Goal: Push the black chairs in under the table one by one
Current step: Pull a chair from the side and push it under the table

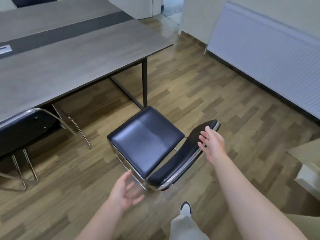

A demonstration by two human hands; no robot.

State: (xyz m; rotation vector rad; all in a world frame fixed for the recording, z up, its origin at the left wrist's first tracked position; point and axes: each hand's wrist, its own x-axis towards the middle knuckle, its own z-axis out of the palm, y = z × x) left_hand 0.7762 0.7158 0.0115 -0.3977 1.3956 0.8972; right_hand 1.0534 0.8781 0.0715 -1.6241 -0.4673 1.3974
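Note:
A black padded chair (147, 141) with a chrome frame stands on the floor, clear of the grey wooden table (72, 54), its seat near the table's corner leg. My right hand (212, 146) hovers open just over the chair's backrest (183, 156), fingers spread. My left hand (125, 191) is open beside the lower end of the backrest, close to the chrome frame, holding nothing. A second black chair (26, 129) sits at the left with its seat under the table edge.
A white radiator (270, 58) runs along the right wall. A cardboard box (308, 161) lies at the right edge. My foot (185, 207) is on the wood floor behind the chair. Another dark chair (32, 1) shows beyond the table.

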